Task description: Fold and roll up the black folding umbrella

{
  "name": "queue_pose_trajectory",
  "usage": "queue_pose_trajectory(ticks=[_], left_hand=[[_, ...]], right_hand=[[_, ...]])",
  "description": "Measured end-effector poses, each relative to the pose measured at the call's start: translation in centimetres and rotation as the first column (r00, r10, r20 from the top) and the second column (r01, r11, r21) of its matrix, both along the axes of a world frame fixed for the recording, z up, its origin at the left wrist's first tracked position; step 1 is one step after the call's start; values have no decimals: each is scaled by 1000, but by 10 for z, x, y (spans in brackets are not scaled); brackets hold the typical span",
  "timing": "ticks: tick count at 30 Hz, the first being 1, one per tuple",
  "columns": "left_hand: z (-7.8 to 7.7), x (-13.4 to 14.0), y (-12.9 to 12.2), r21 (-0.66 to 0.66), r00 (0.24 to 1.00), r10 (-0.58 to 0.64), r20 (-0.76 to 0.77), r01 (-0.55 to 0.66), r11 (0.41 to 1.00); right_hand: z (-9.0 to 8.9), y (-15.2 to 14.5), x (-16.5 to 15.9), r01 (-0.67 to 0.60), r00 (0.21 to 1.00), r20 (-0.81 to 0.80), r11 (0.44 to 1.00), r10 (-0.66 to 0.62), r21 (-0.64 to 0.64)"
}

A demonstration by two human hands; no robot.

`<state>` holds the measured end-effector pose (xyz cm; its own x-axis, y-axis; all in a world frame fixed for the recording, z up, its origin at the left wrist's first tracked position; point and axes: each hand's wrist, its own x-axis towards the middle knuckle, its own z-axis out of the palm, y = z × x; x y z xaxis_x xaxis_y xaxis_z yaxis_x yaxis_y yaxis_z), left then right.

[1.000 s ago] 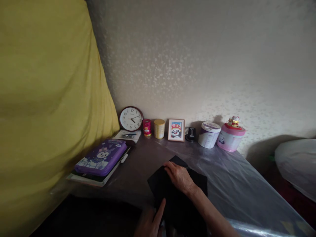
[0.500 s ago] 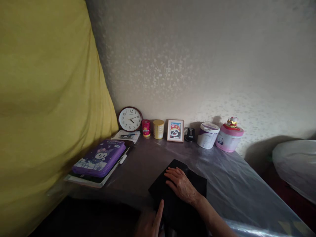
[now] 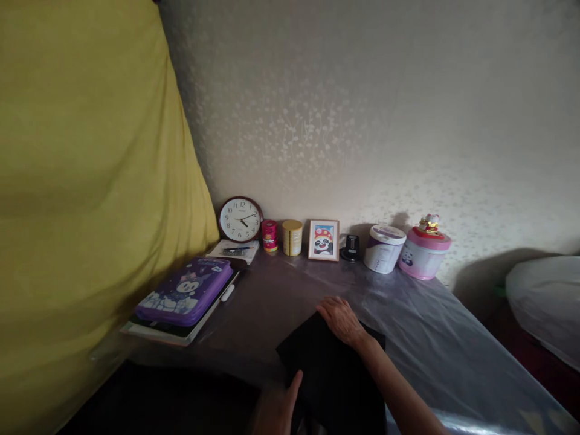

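Note:
A folded black cloth [image 3: 333, 374] lies on the near part of the table, its exact kind not clear. At its far edge is my right hand [image 3: 342, 320], back up, with the fingers curled down over the rim and closed on the fabric. My left hand [image 3: 278, 411] is at the bottom of the view beside the cloth's near left side. Its thumb points up against the fabric; the other fingers are blurred and out of sight.
A purple zip case [image 3: 185, 293] rests on books at the left, near a yellow curtain [image 3: 90, 181]. Along the wall stand a clock [image 3: 241, 219], a red tin [image 3: 269, 235], a yellow tin [image 3: 292, 237], a picture frame [image 3: 323, 240], a white tub [image 3: 384, 249] and a pink tub [image 3: 425, 254].
My right hand has gone from lying flat on the cloth to its far edge, fingers now curled over it. The far corner that stuck up has come down. My left hand stays near the same place.

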<state>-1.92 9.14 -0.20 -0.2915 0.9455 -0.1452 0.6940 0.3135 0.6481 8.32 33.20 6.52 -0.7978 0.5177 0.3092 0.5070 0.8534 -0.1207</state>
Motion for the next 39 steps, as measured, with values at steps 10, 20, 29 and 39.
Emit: queue_pose_trajectory(ticks=[10,20,29,39], left_hand=[[-18,-19,4,216,951,-195,242,143,966],[-23,-15,-1,258,957,-193,218,135,957],[-19,-16,-7,271,920,-187,345,93,958],[-6,-15,-6,232,868,-107,484,-9,973]], right_hand=[[6,3,-2,68,995,67,998,-68,10],[7,20,16,276,960,-41,960,-278,-52],[16,2,116,242,867,-406,956,-289,-164],[-3,-66,158,5,909,-413,990,-63,-140]])
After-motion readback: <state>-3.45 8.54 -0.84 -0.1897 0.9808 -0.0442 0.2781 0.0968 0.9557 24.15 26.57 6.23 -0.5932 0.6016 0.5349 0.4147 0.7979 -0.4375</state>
